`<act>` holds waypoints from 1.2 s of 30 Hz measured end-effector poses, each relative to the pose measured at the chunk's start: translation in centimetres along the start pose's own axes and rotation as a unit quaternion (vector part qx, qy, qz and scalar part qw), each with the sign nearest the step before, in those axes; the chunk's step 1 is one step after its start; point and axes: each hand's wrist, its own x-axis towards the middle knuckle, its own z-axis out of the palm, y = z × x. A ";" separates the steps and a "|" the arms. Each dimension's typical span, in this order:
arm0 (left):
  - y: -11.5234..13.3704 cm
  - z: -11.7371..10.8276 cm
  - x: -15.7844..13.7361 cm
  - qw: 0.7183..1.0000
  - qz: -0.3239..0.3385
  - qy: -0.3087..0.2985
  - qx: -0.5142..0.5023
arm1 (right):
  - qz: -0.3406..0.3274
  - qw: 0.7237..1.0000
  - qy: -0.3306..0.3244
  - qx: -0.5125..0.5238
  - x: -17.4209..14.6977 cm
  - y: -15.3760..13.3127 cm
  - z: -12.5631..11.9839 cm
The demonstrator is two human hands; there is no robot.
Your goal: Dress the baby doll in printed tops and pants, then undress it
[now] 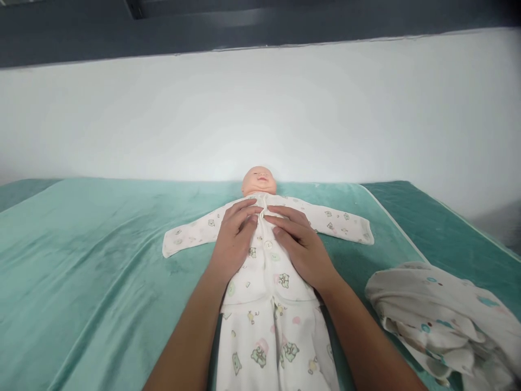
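Note:
A baby doll (259,180) lies on its back, wearing a white baby shirt (264,271) printed with small animals, its long sleeves spread to both sides. My left hand (237,231) is on the chest, thumb and fingertips closed at the front opening's edge. From the other side, my right hand (299,239) pinches the facing edge at the same height. Whatever lies between the fingertips is mostly hidden. Below them a button (268,245) shows on the shirt front. Matching white pants (260,347) cover the doll's lower body.
A crumpled white printed cloth (443,320) lies at the right. Beneath everything spreads a green blanket (101,244) with wrinkles on its left side. A white wall (260,108) rises right behind the doll's head.

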 end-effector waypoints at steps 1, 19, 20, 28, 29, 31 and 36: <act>0.0 0.0 0.0 1.000 0.005 -0.001 0.004 | -0.003 1.000 -0.004 -0.005 0.0 0.0 0.0; 0.0 0.0 -0.3 0.999 0.022 -0.008 0.024 | 0.025 0.999 -0.010 -0.035 -0.1 -0.1 0.2; 0.1 0.0 -0.3 1.000 0.019 -0.007 0.021 | 0.028 0.999 -0.010 -0.038 -0.1 -0.1 0.2; 0.3 0.1 -0.3 1.000 -0.002 0.015 0.001 | 0.025 1.000 0.001 -0.011 0.0 0.0 0.2; 0.3 0.1 -0.3 1.000 0.001 0.015 0.003 | 0.025 1.000 0.003 -0.004 0.0 0.0 0.2; 0.2 0.1 -0.3 1.000 0.010 0.011 0.009 | 0.026 1.000 0.006 0.014 0.0 0.1 0.2; 0.1 0.2 -0.3 1.000 0.020 0.011 0.012 | 0.038 0.998 0.014 0.055 0.0 0.3 0.2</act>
